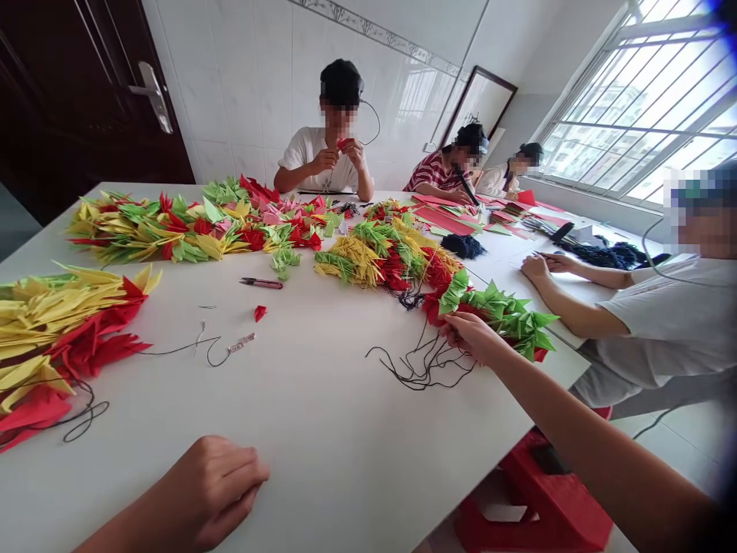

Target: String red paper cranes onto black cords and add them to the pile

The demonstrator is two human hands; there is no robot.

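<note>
My right hand (pixel 469 336) is closed at the near end of a string of green folded paper cranes (pixel 500 307), its fingertips pinching around the green paper. Red paper shows beneath the green, and loose dark cords (pixel 423 365) trail over the table beside this hand. Low in the view, my left hand (pixel 227 488) rests on the table with its fingers curled in. Nothing shows in it. Left of it lies a bundle of yellow and red paper cranes (pixel 69 330), with a dark thread running to a small clear-and-white piece (pixel 240 343).
Thread snips (pixel 261 283) and a red paper scrap (pixel 260 313) lie mid-table. Heaps of coloured cranes (pixel 190 223) fill the far side. Several people sit around the white table (pixel 322 415), one close on the right (pixel 650 307). A red stool (pixel 546 499) stands below the table edge.
</note>
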